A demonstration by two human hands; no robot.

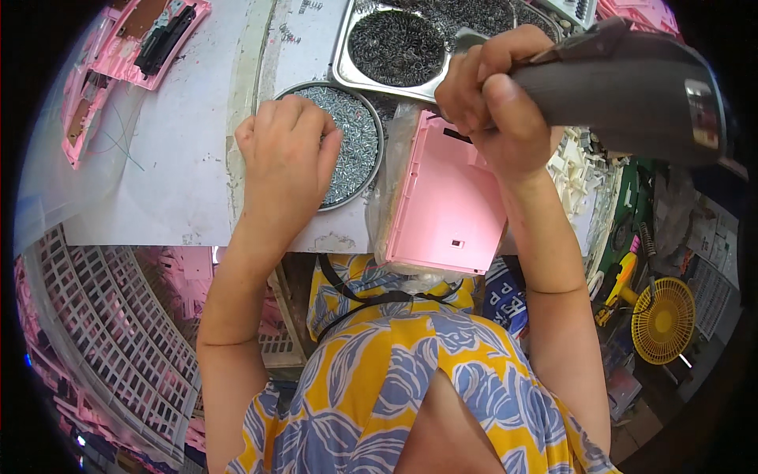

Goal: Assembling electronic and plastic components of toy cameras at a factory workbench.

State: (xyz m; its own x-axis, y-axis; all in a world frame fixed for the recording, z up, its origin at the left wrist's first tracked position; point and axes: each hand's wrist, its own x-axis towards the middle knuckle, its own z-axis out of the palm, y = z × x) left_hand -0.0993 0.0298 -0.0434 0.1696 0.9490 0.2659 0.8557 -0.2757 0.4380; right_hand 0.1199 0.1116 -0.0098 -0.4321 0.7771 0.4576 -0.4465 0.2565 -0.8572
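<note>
At the centre left, my left hand [288, 146] is over a round metal dish [380, 150] full of small silvery screws [355, 146]. Its fingers are curled and bunched; whatever they pinch, if anything, is hidden beneath them. My right hand [505, 103] is raised at the upper right, wrapped round a thick dark grey power tool [624, 95] that points off to the right at its bulky end; the working tip cannot be made out. Below that hand, a pink plastic shell [446, 201] lies at the table's near edge, with clear plastic wrap [387, 197] along its left side.
Behind the dish stands a metal tray [341, 67] with round pans of dark small springs [399, 47]. Pink housings with black parts [162, 39] lie at the far left. White plastic pieces [572, 170] are heaped on the right, near a yellow fan [663, 320]. A white slatted basket [118, 316] sits lower left.
</note>
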